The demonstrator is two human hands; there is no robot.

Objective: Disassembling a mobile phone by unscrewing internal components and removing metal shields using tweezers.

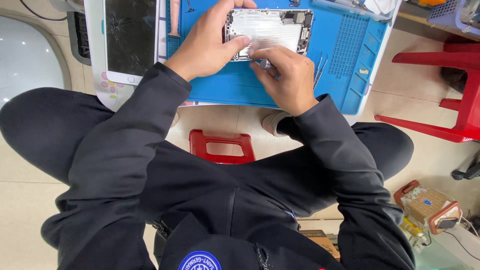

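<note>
Silver opened phone chassis (270, 30) on blue silicone work mat (350, 55): left hand (207, 45) clasps its edge; right hand (287, 77), fingers curled, pinches a small metal-tipped tool (264, 63).

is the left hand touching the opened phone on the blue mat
Touching. The head view shows the left hand gripping the opened phone, thumb on its near edge, fingers over the far side.

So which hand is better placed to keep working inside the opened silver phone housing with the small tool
Probably the right hand: it grips the small metal-tipped tool at the near edge of the opened silver phone housing on the blue work mat. The left hand is occupied, steadying the housing's left end.
</note>
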